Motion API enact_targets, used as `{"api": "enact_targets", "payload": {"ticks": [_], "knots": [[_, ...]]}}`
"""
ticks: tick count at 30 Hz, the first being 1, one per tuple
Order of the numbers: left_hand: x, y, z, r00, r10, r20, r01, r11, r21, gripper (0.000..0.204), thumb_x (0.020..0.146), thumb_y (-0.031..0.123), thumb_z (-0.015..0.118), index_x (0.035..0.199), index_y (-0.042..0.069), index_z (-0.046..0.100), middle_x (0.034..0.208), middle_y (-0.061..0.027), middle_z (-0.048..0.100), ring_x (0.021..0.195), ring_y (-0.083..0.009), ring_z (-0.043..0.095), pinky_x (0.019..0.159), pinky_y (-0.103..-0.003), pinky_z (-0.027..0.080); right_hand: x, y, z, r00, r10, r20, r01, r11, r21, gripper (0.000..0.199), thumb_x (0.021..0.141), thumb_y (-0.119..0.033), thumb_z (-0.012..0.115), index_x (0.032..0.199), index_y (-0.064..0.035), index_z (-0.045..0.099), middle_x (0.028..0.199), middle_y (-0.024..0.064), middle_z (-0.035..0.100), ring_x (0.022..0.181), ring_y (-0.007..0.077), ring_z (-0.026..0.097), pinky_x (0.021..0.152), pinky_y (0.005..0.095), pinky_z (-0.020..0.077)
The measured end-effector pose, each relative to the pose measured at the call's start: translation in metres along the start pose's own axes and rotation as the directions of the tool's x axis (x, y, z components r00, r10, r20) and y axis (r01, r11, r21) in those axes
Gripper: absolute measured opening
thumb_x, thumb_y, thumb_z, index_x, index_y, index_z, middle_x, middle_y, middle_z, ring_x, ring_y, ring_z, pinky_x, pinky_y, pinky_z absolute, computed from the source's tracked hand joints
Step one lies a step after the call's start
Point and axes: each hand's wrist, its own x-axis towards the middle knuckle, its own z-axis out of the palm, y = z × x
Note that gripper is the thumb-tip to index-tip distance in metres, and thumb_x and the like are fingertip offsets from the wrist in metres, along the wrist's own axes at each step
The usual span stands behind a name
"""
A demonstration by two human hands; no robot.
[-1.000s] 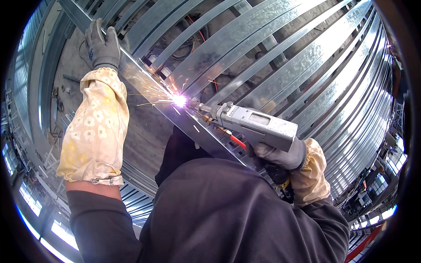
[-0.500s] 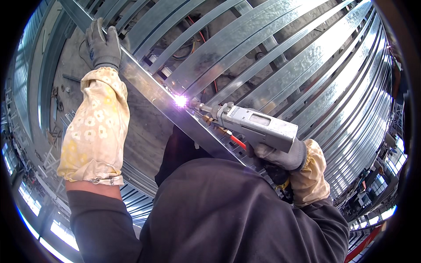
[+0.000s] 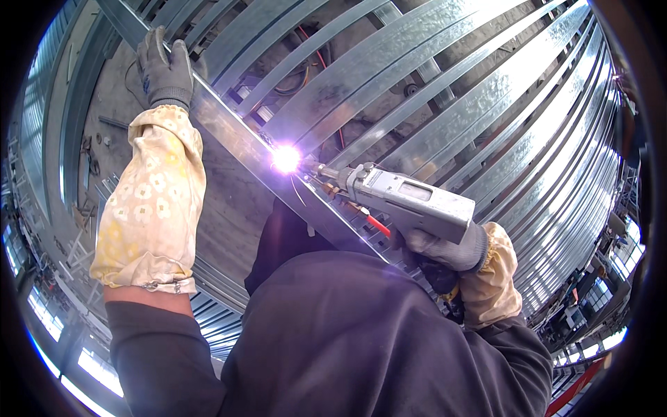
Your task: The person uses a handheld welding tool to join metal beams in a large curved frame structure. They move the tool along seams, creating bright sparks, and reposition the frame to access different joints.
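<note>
My right hand (image 3: 448,248), in a grey glove, is wrapped round the grip of a boxy grey handheld laser welder (image 3: 417,201). Its nozzle meets a long galvanised steel rail (image 3: 236,142), where a bright violet-white glare (image 3: 285,158) hides the spot being welded. Thin sparks fall from the glare. Farther up the same rail, my left hand (image 3: 165,69) rests over the edge, also gloved in grey. The left fingers are stretched out and the thumb stands apart, with the rail showing between them. Several steel slats (image 3: 361,90) join the rail on its far side.
Slats spread across the right, with gaps showing the concrete floor. Cables (image 3: 292,89) lie beneath them. A red hose (image 3: 376,224) runs from the welder. Long curved metal members (image 3: 76,111) stand at the left. My dark-clothed knee (image 3: 285,229) is close under the rail.
The weld glare has grown larger and brighter, and sparks now drop from it. The welder has shifted very slightly right. My left hand stays in place.
</note>
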Motion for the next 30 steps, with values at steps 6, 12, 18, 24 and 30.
{"api": "enact_targets", "payload": {"ticks": [6, 12, 18, 24, 30], "knots": [[-0.001, 0.000, -0.001, 1.000, -0.011, -0.002, 0.011, 1.000, 0.008, 0.048, 0.093, 0.029, 0.055, 0.134, 0.005, 0.052, 0.141, -0.0179, 0.047, 0.135, -0.0332, 0.038, 0.114, -0.042, 0.027, 0.004, -0.012, 0.005, 0.997, -0.074, -0.037, 0.081, 0.965, 0.251, 0.055, 0.092, -0.018, 0.067, 0.139, -0.0016, 0.045, 0.096, 0.0059, 0.068, 0.071, 0.0066, 0.057, 0.062, 0.0218, 0.0480], [0.001, -0.001, 0.000, 1.000, -0.017, -0.001, 0.017, 0.997, -0.069, 0.049, 0.093, 0.031, 0.055, 0.135, 0.007, 0.051, 0.144, -0.0158, 0.046, 0.137, -0.0357, 0.035, 0.115, -0.044, 0.026, 0.007, -0.011, 0.006, 1.000, 0.011, -0.020, -0.007, 0.984, 0.178, 0.057, 0.091, -0.022, 0.070, 0.138, -0.0017, 0.046, 0.097, 0.0043, 0.066, 0.072, 0.0065, 0.056, 0.061, 0.0225, 0.0478], [0.000, -0.005, 0.005, 0.999, -0.026, -0.021, 0.025, 0.999, -0.048, 0.050, 0.092, 0.033, 0.056, 0.135, 0.008, 0.052, 0.144, -0.0150, 0.047, 0.137, -0.0365, 0.035, 0.115, -0.044, 0.026, 0.014, -0.010, 0.014, 0.995, -0.077, -0.071, 0.084, 0.992, 0.095, 0.056, 0.090, -0.035, 0.070, 0.129, 0.0004, 0.052, 0.089, 0.0092, 0.066, 0.064, 0.0112, 0.062, 0.055, 0.0254, 0.0494], [-0.001, -0.010, 0.008, 0.999, -0.004, -0.041, 0.002, 0.999, -0.053, 0.050, 0.093, 0.034, 0.055, 0.136, 0.009, 0.052, 0.143, -0.0143, 0.048, 0.137, -0.0378, 0.036, 0.115, -0.045, 0.026, 0.014, -0.008, 0.013, 0.995, -0.087, -0.040, 0.089, 0.994, 0.068, 0.057, 0.090, -0.036, 0.069, 0.129, 0.0008, 0.051, 0.086, 0.0095, 0.065, 0.061, 0.0114, 0.061, 0.053, 0.0255, 0.0488], [-0.001, -0.008, 0.007, 0.999, -0.012, -0.036, 0.010, 0.999, -0.052, 0.050, 0.093, 0.034, 0.055, 0.136, 0.009, 0.052, 0.144, -0.0140, 0.047, 0.137, -0.0379, 0.035, 0.115, -0.045, 0.026, 0.009, -0.027, 0.017, 0.996, 0.089, -0.015, -0.089, 0.996, -0.016, 0.050, 0.089, -0.006, 0.063, 0.136, -0.0010, 0.046, 0.096, 0.0038, 0.061, 0.078, 0.0087, 0.055, 0.069, 0.0253, 0.0489]]}}
